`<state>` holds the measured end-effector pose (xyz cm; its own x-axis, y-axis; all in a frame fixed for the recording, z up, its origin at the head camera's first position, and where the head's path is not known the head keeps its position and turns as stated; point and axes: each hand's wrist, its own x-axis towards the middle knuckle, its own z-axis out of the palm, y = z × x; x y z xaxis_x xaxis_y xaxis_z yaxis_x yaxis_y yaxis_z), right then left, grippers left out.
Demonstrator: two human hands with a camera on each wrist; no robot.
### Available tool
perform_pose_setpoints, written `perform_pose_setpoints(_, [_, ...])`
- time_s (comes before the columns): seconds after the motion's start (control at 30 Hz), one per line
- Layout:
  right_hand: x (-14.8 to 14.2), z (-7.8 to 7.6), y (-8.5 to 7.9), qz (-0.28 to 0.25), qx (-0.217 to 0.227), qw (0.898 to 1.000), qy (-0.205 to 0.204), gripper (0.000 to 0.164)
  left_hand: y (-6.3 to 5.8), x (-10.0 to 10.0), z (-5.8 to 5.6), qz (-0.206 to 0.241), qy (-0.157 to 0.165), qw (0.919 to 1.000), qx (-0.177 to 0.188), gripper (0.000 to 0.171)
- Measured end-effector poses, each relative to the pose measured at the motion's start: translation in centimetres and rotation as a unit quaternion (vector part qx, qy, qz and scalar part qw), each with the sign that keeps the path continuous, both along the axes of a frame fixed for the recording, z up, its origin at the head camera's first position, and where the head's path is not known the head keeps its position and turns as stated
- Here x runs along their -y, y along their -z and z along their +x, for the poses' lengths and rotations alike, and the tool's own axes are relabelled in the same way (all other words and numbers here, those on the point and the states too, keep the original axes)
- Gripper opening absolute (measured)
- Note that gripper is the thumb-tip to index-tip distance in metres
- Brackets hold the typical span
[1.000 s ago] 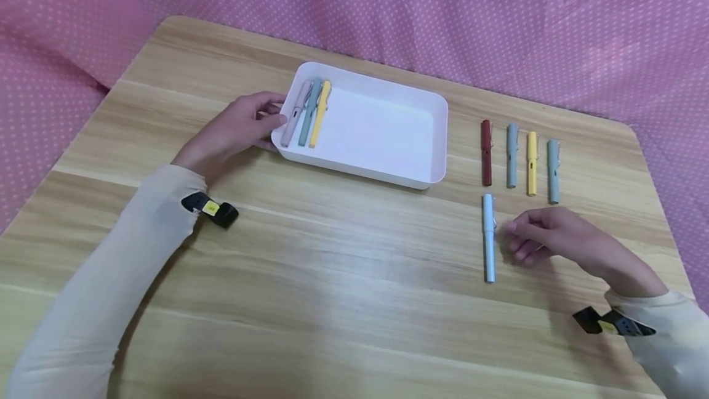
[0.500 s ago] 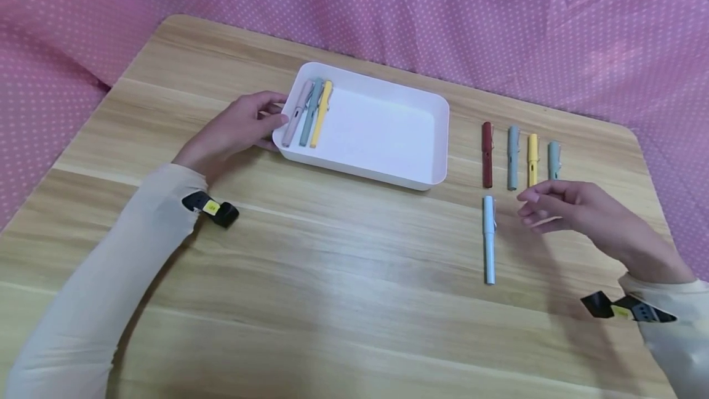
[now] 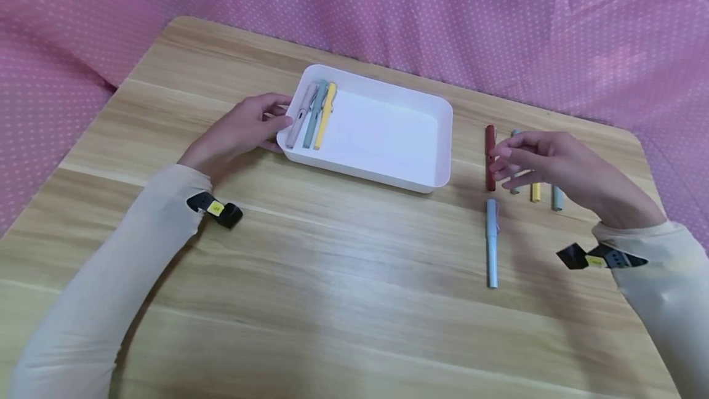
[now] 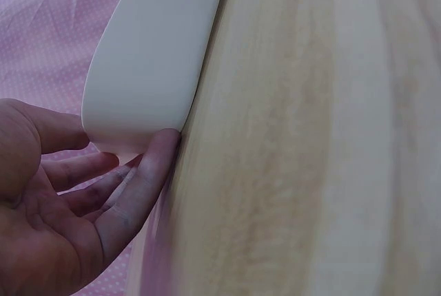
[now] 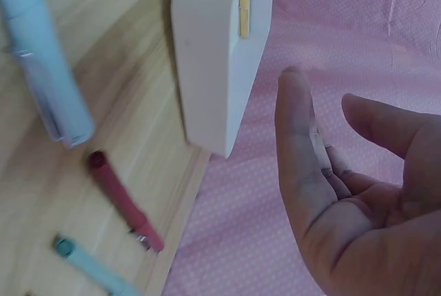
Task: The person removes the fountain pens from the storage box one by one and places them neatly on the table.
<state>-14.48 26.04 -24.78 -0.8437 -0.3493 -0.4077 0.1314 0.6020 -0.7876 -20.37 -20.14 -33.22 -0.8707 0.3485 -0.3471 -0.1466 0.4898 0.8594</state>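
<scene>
My left hand (image 3: 244,125) holds the left end of a white tray (image 3: 365,172), its thumb at the rim and its fingers against the outer wall. In the left wrist view, the little finger touches the wall's lower edge near the table. Inside the tray, a pale lilac pen (image 3: 301,117), a grey-green pen (image 3: 315,117) and a yellow pen (image 3: 325,117) lie side by side. My right hand (image 3: 559,165) hovers with loosely bent fingers over the row of pens, holding nothing. Its fingertips are nearest the dark red pen (image 3: 490,171); the right wrist view shows thumb and forefinger apart.
A light blue pen (image 3: 492,245) lies on the wooden table (image 3: 332,300) below the red one. Partly hidden under my right hand are a blue-grey pen (image 3: 516,188), another yellow pen (image 3: 535,193) and a grey-green one (image 3: 557,199). Pink dotted cloth (image 3: 388,11) hangs behind.
My right hand has moved up and away from beside the light blue pen, then left over the row toward the red pen. The left hand has stayed at the tray.
</scene>
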Motion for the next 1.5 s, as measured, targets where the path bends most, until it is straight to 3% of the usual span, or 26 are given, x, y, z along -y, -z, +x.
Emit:
perform_pose_setpoints(0.53, [7.0,-4.8,-0.8,-0.016,0.0,0.998,-0.064,0.039,0.4,-0.1,0.0,-0.008,-0.007,0.9999,-0.005,0.052])
perform_pose_setpoints(0.73, [9.4,-6.6,-0.2,-0.024,0.007,0.997,-0.076,0.037,0.8,-0.1,0.1,-0.005,-0.005,1.0,-0.006,0.052])
perform_pose_setpoints(1.07, [13.5,-9.4,0.9,-0.03,0.027,0.995,-0.092,0.033,0.3,0.1,0.1,0.0,-0.003,1.0,-0.009,0.05])
perform_pose_setpoints(1.5, [17.1,-12.4,2.2,-0.023,0.028,0.993,-0.113,0.03,0.4,0.4,-0.1,0.026,-0.003,0.9997,-0.004,0.05])
